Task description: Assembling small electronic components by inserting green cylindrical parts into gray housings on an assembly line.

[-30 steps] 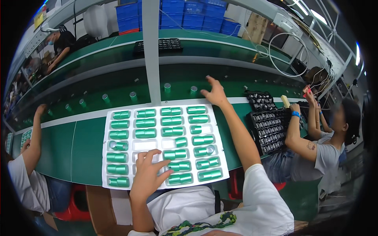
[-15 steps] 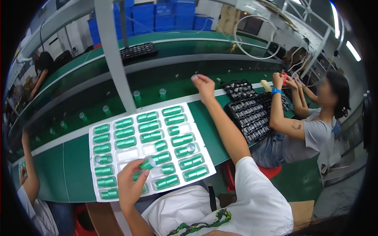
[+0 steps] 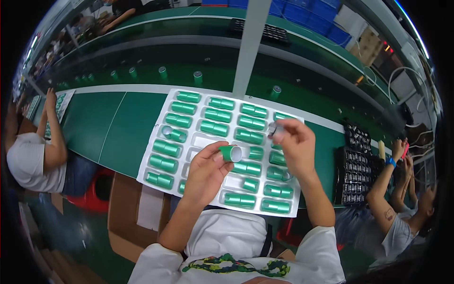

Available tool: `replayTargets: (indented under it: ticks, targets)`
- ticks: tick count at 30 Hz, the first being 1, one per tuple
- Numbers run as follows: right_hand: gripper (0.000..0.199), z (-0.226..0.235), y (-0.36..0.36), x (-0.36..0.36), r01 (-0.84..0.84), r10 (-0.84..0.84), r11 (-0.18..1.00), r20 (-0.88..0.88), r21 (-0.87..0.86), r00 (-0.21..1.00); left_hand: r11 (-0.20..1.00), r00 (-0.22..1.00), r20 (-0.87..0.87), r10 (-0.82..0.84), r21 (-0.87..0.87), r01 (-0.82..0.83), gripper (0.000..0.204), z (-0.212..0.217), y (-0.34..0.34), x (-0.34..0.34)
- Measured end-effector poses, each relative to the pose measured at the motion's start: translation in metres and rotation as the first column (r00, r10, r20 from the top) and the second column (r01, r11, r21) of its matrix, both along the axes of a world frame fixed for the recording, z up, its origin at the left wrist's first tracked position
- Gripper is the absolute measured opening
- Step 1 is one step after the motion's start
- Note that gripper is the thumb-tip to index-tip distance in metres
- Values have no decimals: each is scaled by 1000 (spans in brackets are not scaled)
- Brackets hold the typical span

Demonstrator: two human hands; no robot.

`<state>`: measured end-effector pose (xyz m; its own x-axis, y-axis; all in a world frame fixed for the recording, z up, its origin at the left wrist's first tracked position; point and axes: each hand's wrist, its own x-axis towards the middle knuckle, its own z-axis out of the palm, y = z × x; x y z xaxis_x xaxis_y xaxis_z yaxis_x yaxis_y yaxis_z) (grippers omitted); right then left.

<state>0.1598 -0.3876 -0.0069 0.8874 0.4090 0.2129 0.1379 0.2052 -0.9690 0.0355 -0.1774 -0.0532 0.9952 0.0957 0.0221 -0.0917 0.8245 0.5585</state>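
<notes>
My left hand [image 3: 201, 174] pinches a short green metallic cylinder [image 3: 228, 153] with its open, pale-rimmed end toward my right hand. Between the thumb and fingers of my right hand [image 3: 297, 142] is a small shiny piece [image 3: 273, 128], too blurred to name. Both hands hover over a white plastic tray [image 3: 203, 140] on the green bench. Rows of green cylinders [image 3: 165, 147] lie on their sides in its compartments, mostly in end-to-end pairs. A few compartments hold one cylinder or none. My hands and forearms hide part of the tray.
Beyond the tray runs a dark green conveyor [image 3: 227, 85] carrying upright green cylinders [image 3: 276, 91] and small loose pieces. A grey upright post [image 3: 250, 52] stands behind the tray. Black trays of small metal parts [image 3: 357, 175] sit at right. Co-workers sit on both sides; a cardboard box [image 3: 125, 213] is below.
My right hand has come back from over the conveyor to above the tray, holding the small piece. My left hand still holds the cylinder, now nearer my right hand. The view has swung left.
</notes>
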Motion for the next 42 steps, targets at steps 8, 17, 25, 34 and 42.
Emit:
replayTargets:
  ticks: [8,17,25,34,42]
  targets:
    - [47,11,7,-25,-193,190,981,292,-18,938,997,995,59,-74,39,72,34,25,-13,0]
    - [35,10,13,-22,-216,339,938,581,-272,740,964,969,-159,-192,154,216,32,10,-12,0]
    - [31,18,20,-23,-182,415,901,660,-394,626,952,975,-212,-66,281,125,26,8,-8,-2]
    - [29,6,21,-29,194,172,945,906,-262,386,752,994,-105,-33,653,94,44,29,-22,-7]
    - [55,51,11,-56,-432,403,897,571,-92,715,814,995,-102,-13,577,70,51,15,15,-4]
